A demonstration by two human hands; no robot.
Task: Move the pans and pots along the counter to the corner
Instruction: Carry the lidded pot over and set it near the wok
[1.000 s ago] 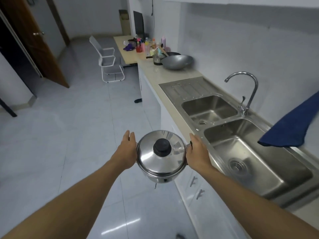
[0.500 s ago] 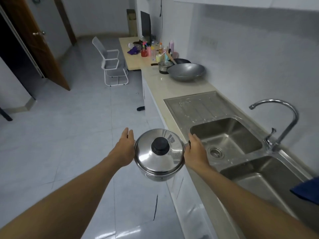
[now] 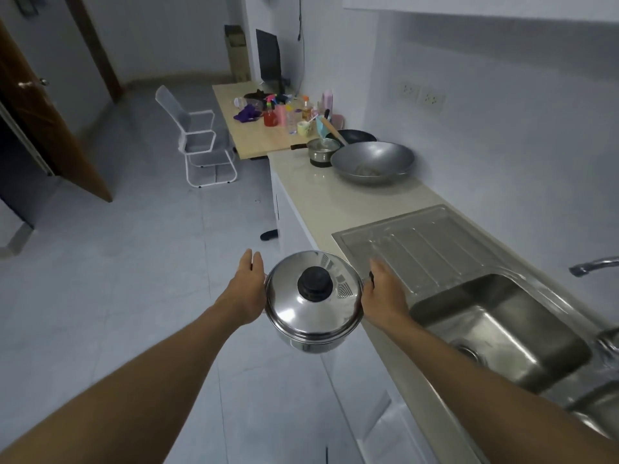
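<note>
While it hangs in the air, the round stainless-steel pot with a domed lid (image 3: pixel 313 303) sits upright, its black knob pointing up at the camera. Being round, it has no real long axis. The line through its side handles runs left to right, from one hand to the other.

The left hand (image 3: pixel 248 289) is pressed against the pot's left side with its visible fingers stretched forward. Whether the others curl under a handle cannot be told. The pot lies between the two hands, over the grey tiled floor (image 3: pixel 117 296) and just off the front edge of the beige stone tabletop (image 3: pixel 335 209). The right hand (image 3: pixel 382 296) wraps the right-side handle, and a black tip of that handle shows beyond its fingers.

Far left stands a brown wooden door (image 3: pixel 50 128), then a white wire-frame chair (image 3: pixel 197 142) beside a light wooden table (image 3: pixel 254 135) crowded with bottles and cups. At the tabletop's far end a small steel saucepan (image 3: pixel 322 152) sits just left of a wide grey wok (image 3: pixel 371 161), with a dark frying pan (image 3: pixel 355 136) behind them. Nearer, on the right, the steel ribbed drainboard (image 3: pixel 418 242) and sink basin (image 3: pixel 495 329) fill the tabletop, with a chrome tap (image 3: pixel 593 264) at the frame's edge.
</note>
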